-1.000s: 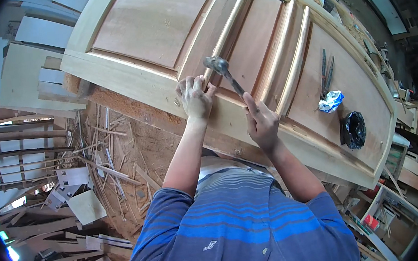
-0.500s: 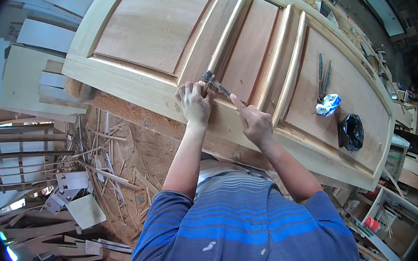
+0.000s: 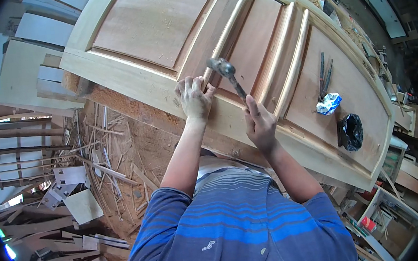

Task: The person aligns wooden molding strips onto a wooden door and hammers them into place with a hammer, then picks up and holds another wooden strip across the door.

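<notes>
A panelled wooden door (image 3: 136,82) with raised mouldings lies flat in front of me. My right hand (image 3: 261,126) is wrapped round the handle of a hammer (image 3: 223,68), whose metal head hangs just above my left hand. On the door's near rail, at the lower end of a long moulding strip (image 3: 231,20), rests my left hand (image 3: 195,99). Its fingers are curled and pressed together. What they pinch, if anything, is hidden.
Farther right on the door lie pincers (image 3: 322,77), a crumpled blue-and-white wrapper (image 3: 328,104) and a black plastic bag (image 3: 351,133). Wood offcuts (image 3: 114,170) litter the floor at left. White boards (image 3: 41,33) stand at upper left; an open wooden box (image 3: 390,213) is at lower right.
The hammer head has risen from close beside my left fingers, and my right hand has shifted slightly right and down. My left hand stays at the moulding's end.
</notes>
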Available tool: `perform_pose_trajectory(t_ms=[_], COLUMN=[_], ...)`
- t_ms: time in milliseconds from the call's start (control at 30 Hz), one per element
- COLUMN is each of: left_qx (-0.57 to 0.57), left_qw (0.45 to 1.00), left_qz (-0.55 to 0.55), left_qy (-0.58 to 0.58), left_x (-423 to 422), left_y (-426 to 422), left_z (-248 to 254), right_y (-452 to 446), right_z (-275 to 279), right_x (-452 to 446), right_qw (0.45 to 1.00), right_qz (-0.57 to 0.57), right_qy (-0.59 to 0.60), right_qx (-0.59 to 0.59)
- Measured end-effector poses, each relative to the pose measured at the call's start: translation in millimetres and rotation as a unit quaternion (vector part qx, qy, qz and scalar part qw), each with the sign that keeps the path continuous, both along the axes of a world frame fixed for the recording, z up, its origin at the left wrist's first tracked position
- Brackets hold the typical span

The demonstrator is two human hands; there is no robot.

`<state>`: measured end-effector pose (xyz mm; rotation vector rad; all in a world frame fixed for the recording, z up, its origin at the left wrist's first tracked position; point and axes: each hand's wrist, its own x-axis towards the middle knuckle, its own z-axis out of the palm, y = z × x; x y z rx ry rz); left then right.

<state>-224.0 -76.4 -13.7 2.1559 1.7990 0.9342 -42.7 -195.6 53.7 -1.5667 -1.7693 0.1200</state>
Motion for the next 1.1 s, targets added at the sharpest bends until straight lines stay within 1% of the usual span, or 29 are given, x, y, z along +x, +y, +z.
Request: perform_pose_trajectory(t_ms=[67, 100, 200, 233, 333, 367, 433, 533, 567, 633, 667, 733, 767, 867, 967, 1067, 1100], left_qx=[0.007, -0.009, 0.017, 0.015, -0.006, -0.009, -0.009, 0.002, 0.013, -0.015, -0.027, -0.011, -0.012, -0.006, 0.005, 0.027, 0.029], left_qw=[1.0, 1.0, 1.0, 1.0, 1.0, 1.0, 1.0, 1.0, 1.0, 1.0, 1.0, 1.0, 1.0, 1.0, 1.0, 1.0, 1.0], left_qz=[0.005, -0.002, 0.007, -0.003, 0.008, 0.006, -0.002, -0.003, -0.007, 0.002, 0.004, 0.003, -0.001, -0.001, -0.001, -0.002, -0.001], left_qy=[-0.011, -0.01, 0.002, -0.013, 0.007, 0.003, -0.004, 0.005, -0.003, 0.005, 0.009, 0.003, 0.005, 0.004, 0.0, 0.008, 0.012], left_x=[2, 1, 3, 1, 2, 2, 0, 0, 0, 1, 1, 1, -1, 0, 0, 3, 2], left_y=[2, 2, 4, 4, 3, 3, 2, 3, 3, 3, 2, 3, -1, 1, -1, 7, 8], left_z=[-2, 2, -3, -4, -2, 0, 3, 1, -3, -3, 0, -1, -2, -6, -4, 1, -1], right_y=[-5, 0, 3, 3, -1, -2, 0, 2, 1, -1, -5, 1, 1, -1, -7, 2, 1], right_z=[-12, -8, 7, 15, -4, -5, 1, 10, 8, 2, -1, 1, 3, 13, -10, 6, 6], right_x=[9, 8, 5, 2, 1, 4, 6, 6, 4, -1, 0, 8, 11, 7, 7, 8, 7], right_qw=[0.99, 0.981, 0.995, 0.998, 0.997, 0.999, 0.975, 0.995, 0.999, 0.998, 0.999, 0.973, 0.974, 0.995, 0.994, 0.977, 0.985], right_qz=[0.003, 0.011, 0.013, 0.005, 0.0, 0.006, 0.014, 0.033, 0.02, -0.004, 0.001, 0.011, 0.015, 0.013, -0.01, 0.007, 0.009], right_qy=[-0.1, -0.131, -0.022, 0.019, 0.051, -0.004, -0.113, -0.025, -0.001, 0.048, -0.01, -0.129, -0.127, -0.021, -0.047, -0.099, -0.065], right_qx=[-0.101, -0.145, -0.092, -0.056, 0.049, -0.033, -0.192, -0.093, -0.049, 0.038, -0.045, -0.193, -0.186, -0.102, -0.099, -0.189, -0.157])
